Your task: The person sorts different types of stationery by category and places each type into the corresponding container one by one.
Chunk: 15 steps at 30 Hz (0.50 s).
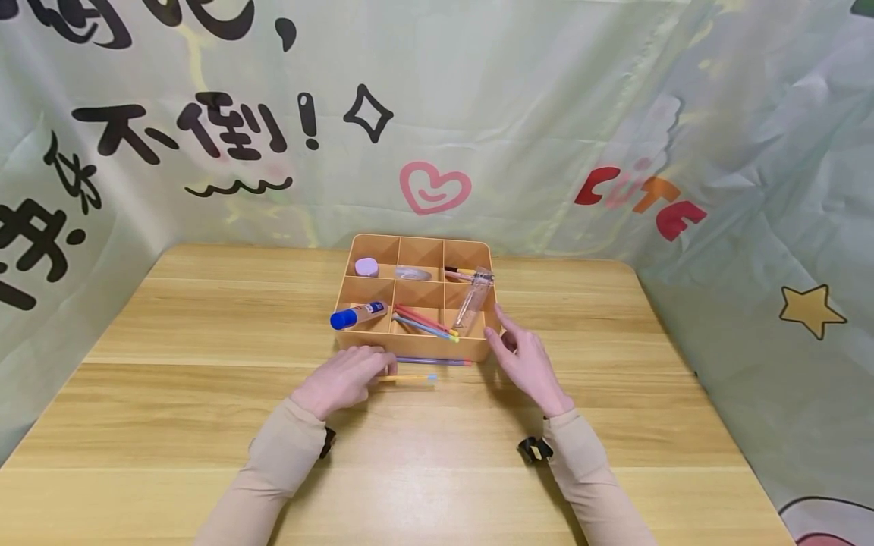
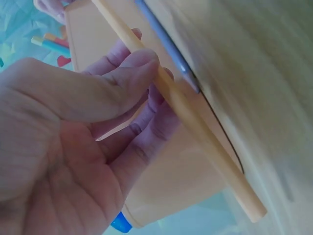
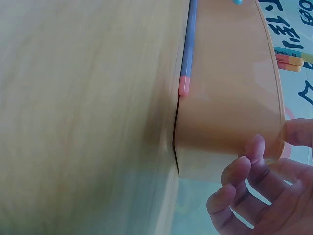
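My left hand (image 1: 341,381) pinches a slim yellow pen (image 2: 195,122) between thumb and fingers, low in front of a tan divided organizer box (image 1: 410,349). The pen's light blue end points right in the head view. A blue-purple pen (image 1: 433,362) with a pink end lies along the foot of the box's front wall. At the box's right front corner is my right hand (image 1: 529,368), its thumb and index finger right at the rim and the other fingers loosely bent. In the right wrist view, these fingers (image 3: 259,152) overlap the corner.
In the box lie a glue stick (image 1: 358,315) with a blue cap, red and blue pens (image 1: 423,322), a clear tube (image 1: 473,303), a lilac item (image 1: 366,267) and a translucent piece (image 1: 413,273). A printed cloth (image 1: 532,114) hangs behind the wooden table (image 1: 423,470).
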Tool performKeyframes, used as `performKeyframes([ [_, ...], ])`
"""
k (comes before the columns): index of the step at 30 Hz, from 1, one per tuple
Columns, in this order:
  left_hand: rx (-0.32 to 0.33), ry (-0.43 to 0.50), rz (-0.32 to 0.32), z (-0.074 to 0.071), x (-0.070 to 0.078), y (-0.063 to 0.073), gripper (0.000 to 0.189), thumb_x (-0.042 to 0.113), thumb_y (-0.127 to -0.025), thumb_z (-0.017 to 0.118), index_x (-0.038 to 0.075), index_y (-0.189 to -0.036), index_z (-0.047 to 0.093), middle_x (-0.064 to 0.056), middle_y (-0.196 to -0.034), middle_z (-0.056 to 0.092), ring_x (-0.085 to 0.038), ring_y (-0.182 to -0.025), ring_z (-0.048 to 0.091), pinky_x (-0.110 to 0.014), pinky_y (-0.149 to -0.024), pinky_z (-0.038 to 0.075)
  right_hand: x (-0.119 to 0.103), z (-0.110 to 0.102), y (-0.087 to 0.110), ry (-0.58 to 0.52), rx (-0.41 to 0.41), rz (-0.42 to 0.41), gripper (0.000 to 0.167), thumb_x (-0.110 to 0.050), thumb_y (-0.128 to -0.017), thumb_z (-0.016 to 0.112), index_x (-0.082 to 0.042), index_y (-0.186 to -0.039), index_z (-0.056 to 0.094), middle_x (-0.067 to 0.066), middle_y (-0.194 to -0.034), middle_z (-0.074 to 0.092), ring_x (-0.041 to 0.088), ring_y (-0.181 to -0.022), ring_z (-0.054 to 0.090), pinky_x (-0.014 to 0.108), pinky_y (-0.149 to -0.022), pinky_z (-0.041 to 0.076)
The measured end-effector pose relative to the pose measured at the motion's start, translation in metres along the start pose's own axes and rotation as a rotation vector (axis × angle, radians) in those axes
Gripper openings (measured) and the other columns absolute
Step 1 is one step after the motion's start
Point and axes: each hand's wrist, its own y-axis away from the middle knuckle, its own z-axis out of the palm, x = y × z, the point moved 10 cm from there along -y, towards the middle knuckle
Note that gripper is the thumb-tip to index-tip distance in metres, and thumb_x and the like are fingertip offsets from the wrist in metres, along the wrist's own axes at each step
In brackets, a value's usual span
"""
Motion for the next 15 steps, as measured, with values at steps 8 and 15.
performKeyframes([
  [8,-0.036,0.092,-0.004,-0.006,-0.002,0.0,0.039,-0.021,-0.079,0.062,0.01,-0.103,0.064,0.001,-0.081,0.056,-0.013,-0.075,0.05,-0.029,-0.073,0.051,0.001,0.001,0.0,-0.004,-0.004,0.002,0.056,-0.028,-0.104,0.056,0.0,-0.15,0.044,-0.001,-0.058,0.044,0.005,-0.049,0.035,0.023,-0.046,0.034],
  [15,-0.005,0.181,0.05,-0.014,0.005,0.001,0.027,-0.012,-0.088,0.065,0.01,-0.104,0.064,0.002,-0.084,0.057,-0.009,-0.076,0.049,-0.023,-0.071,0.049,0.001,0.0,0.0,-0.002,-0.003,-0.003,0.055,-0.028,-0.103,0.056,0.001,-0.149,0.044,-0.002,-0.058,0.043,0.005,-0.049,0.034,0.023,-0.046,0.033],
])
